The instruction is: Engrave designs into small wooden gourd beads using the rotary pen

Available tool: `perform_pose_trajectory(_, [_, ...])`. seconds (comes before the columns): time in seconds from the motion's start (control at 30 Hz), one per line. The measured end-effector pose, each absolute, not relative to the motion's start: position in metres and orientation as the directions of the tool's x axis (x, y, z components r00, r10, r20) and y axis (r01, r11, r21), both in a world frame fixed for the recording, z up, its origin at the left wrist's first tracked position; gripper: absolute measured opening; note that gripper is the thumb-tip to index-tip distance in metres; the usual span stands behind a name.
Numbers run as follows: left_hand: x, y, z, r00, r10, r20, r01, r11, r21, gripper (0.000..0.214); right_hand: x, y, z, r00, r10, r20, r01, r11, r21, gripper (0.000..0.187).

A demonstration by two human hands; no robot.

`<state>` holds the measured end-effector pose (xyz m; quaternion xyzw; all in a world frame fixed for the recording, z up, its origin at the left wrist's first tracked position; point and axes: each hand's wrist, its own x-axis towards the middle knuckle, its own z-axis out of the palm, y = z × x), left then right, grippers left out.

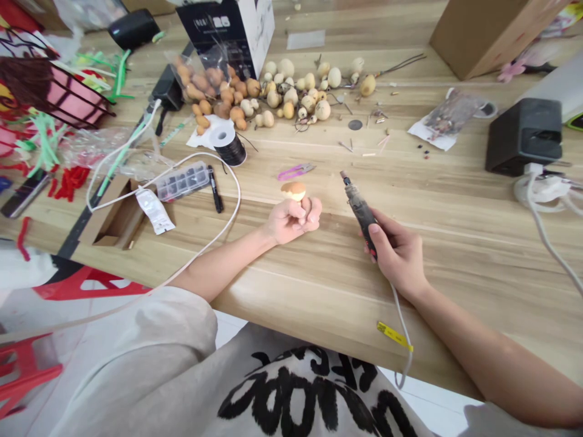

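Note:
My left hand [296, 220] is closed around a small gourd [294, 190], whose top shows brown skin and a pale, scraped patch below it. The rest of the gourd is partly hidden by my fingers. My right hand [397, 247] grips a dark rotary tool [361, 211] with a white cord, its tip pointing up and away from me. The tool's tip is apart from the gourd. Just beyond my left hand lie purple thread snips [296, 172] on the wooden table [455, 206].
Several brown gourds [237, 91] and pale gourds [310, 97] lie at the back. A black thread spool [231, 149], marker [215, 189], compartment box [186, 180] and cardboard tray [118, 212] are left. A looping white cable [239, 194] crosses there. A black power block [523, 136] stands right.

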<state>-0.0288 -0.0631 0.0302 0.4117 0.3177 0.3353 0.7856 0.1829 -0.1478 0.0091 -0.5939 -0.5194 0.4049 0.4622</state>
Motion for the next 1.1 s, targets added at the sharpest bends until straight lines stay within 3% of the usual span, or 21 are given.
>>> perform_pose_trajectory(0.5, [-0.027,-0.062,0.024,0.631,0.758,-0.165,-0.279,0.420,0.864,0.033,0.182,-0.149,0.006,0.118,0.993,0.011,0.275,-0.022,-0.961,0.049])
perform_pose_trajectory(0.77, [-0.029,-0.061,0.032,0.680,0.722,-0.128,-0.249,0.391,0.886,0.061,0.184,-0.149,0.005,0.107,0.994,0.010,0.289,-0.021,-0.957,0.048])
perform_pose_trajectory(0.93, [-0.028,-0.060,0.033,0.691,0.704,-0.165,-0.310,0.495,0.811,0.051,0.184,-0.149,0.005,0.098,0.995,0.029,0.298,-0.002,-0.955,0.047])
perform_pose_trajectory(1.1, [-0.028,-0.060,0.028,0.699,0.706,-0.111,-0.385,0.503,0.774,0.041,0.184,-0.149,0.004,0.110,0.994,0.006,0.292,-0.027,-0.956,0.048])
